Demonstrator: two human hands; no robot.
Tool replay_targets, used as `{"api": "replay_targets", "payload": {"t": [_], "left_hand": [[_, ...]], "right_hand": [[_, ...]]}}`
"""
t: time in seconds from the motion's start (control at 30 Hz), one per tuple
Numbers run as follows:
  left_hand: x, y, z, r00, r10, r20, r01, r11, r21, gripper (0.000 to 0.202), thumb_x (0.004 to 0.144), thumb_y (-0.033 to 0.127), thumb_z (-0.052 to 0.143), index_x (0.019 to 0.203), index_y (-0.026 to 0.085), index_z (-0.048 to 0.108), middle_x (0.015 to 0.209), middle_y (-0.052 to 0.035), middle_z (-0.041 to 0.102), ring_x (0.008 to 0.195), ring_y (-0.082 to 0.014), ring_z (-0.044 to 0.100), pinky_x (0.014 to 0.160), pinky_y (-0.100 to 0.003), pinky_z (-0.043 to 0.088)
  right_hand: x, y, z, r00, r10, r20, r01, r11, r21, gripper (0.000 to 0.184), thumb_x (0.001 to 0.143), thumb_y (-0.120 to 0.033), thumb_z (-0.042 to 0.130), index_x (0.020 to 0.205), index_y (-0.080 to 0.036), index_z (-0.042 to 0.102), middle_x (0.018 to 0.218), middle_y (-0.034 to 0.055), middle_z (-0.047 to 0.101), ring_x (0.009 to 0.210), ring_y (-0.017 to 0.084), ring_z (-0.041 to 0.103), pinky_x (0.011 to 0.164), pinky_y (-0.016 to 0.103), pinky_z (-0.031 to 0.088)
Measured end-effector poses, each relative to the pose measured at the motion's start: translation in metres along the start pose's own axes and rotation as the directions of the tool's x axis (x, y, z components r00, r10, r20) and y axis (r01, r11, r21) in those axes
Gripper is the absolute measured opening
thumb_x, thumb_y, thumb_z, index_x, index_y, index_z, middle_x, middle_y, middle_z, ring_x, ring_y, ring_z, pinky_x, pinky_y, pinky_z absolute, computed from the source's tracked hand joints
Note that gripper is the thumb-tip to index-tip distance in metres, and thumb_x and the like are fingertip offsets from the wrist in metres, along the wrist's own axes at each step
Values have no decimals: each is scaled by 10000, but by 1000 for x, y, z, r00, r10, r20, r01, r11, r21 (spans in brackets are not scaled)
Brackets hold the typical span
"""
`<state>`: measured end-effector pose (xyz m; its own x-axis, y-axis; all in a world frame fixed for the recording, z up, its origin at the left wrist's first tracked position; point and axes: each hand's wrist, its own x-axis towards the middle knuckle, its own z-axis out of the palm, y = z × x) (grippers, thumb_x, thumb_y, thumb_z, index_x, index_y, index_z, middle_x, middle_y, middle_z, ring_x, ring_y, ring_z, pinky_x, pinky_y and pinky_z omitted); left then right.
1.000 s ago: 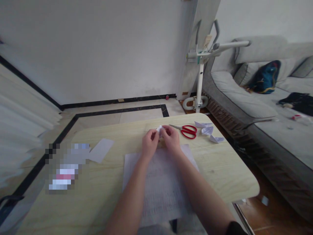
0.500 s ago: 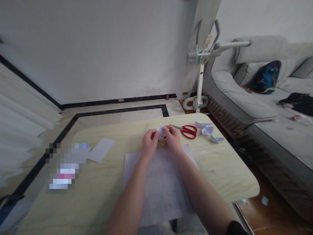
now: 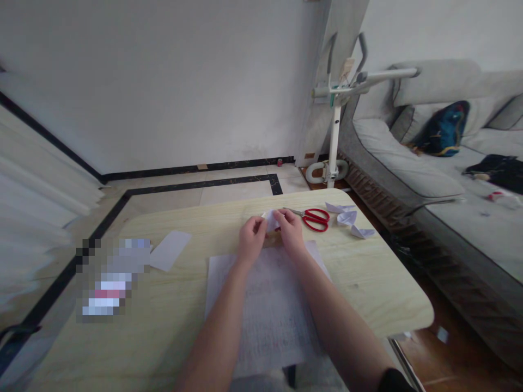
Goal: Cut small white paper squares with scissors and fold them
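Note:
My left hand (image 3: 251, 239) and my right hand (image 3: 291, 232) meet over the far middle of the light wooden table (image 3: 183, 288). Both pinch a small folded piece of white paper (image 3: 270, 219) between fingertips, a little above the tabletop. Under my wrists lies a large white sheet with faint print (image 3: 267, 310). Red-handled scissors (image 3: 312, 218) lie just right of my right hand.
Three small folded paper pieces (image 3: 349, 220) sit beyond the scissors near the table's far right corner. A loose white slip (image 3: 169, 249) lies at the left beside a blurred-out patch. A grey sofa (image 3: 429, 179) and a white stand (image 3: 335, 130) are at the right.
My hands have shifted slightly to the right and away from me, working the small folded paper between the fingertips. Everything else on the table is unmoved.

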<state>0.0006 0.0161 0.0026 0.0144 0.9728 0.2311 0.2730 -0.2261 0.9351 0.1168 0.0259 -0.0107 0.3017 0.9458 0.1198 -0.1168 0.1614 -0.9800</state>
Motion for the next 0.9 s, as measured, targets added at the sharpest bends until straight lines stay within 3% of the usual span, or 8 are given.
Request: {"api": "replay_targets", "payload": {"t": [0.33, 0.6, 0.9], "left_hand": [[0, 1, -2, 997, -46, -64, 46, 999, -9, 176, 836, 326, 521, 756, 181, 583, 668, -5, 601, 605, -136, 567, 582, -241, 446], [2, -1, -1, 986, -76, -148, 76, 997, -5, 177, 817, 305, 520, 706, 179, 575, 624, 4, 577, 602, -136, 560, 584, -234, 437], [3, 4, -4, 992, -92, -84, 83, 992, -98, 146, 786, 265, 534, 702, 162, 594, 643, 0, 587, 597, -127, 544, 553, -221, 440]], "right_hand": [[-3, -2, 2, 997, -45, 64, 52, 992, -113, 250, 763, -406, 594, 684, -171, 627, 586, -7, 547, 553, 136, 500, 514, 249, 392], [-3, 4, 5, 991, -39, 126, 61, 982, -181, 117, 715, -288, 611, 740, -174, 620, 628, -19, 567, 575, 124, 485, 544, 242, 374], [-2, 5, 3, 988, -59, 140, 78, 988, -135, 119, 714, -258, 616, 794, -176, 644, 688, -2, 619, 631, 141, 538, 595, 253, 414]]}}
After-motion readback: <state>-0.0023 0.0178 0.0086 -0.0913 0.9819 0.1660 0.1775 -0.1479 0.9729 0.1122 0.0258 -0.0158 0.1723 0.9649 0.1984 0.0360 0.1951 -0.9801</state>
